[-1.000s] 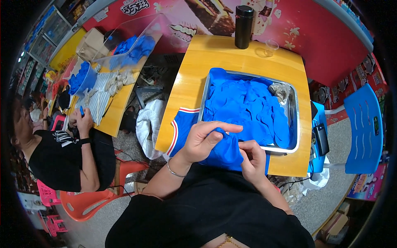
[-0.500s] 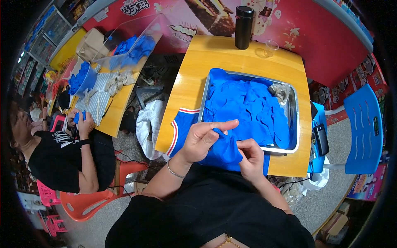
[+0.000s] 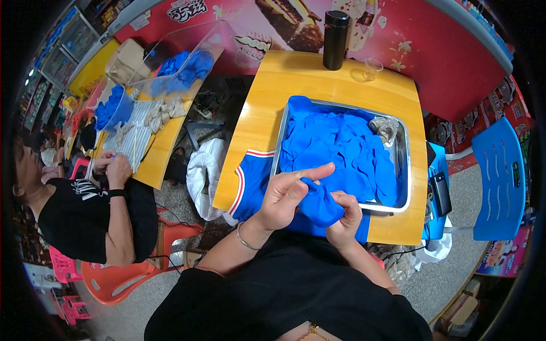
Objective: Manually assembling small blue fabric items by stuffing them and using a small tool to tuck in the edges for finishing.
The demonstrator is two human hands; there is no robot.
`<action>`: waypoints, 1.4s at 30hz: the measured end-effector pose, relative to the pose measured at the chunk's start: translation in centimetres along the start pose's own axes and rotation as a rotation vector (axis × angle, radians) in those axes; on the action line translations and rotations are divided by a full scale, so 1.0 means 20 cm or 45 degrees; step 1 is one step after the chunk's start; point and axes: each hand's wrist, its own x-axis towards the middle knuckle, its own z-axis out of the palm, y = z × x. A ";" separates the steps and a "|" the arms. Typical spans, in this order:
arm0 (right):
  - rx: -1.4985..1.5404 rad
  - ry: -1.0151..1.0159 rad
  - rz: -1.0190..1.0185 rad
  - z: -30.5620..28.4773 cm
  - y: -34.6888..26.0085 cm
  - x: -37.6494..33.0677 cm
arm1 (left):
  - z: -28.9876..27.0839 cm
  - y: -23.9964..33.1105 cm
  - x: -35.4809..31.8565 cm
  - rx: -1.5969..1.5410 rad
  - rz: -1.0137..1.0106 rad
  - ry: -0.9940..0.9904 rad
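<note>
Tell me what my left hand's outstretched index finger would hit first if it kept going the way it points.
Probably the heap of blue cloth in the metal tray. The left hand points its index finger up and right across that pile; the finger's height over the cloth is unclear, so it might pass above.

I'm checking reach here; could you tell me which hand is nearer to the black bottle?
Left. The left hand lies below the black bottle, extended toward it; the right hand sits lower, further away.

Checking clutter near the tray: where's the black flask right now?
In the head view the black flask stands upright at the far edge of the yellow table, beyond the metal tray, with a clear plastic cup just to its right.
</note>
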 end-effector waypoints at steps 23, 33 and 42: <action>0.088 -0.175 0.468 0.00 -0.14 0.05 | -0.13 0.09 0.07 0.729 0.314 -0.076; 0.030 -0.206 0.836 -0.06 -0.06 0.04 | -0.24 0.11 -0.05 0.463 0.255 0.262; -0.054 -0.365 0.629 0.00 -0.08 -0.03 | -0.13 0.09 -0.19 0.614 0.214 0.038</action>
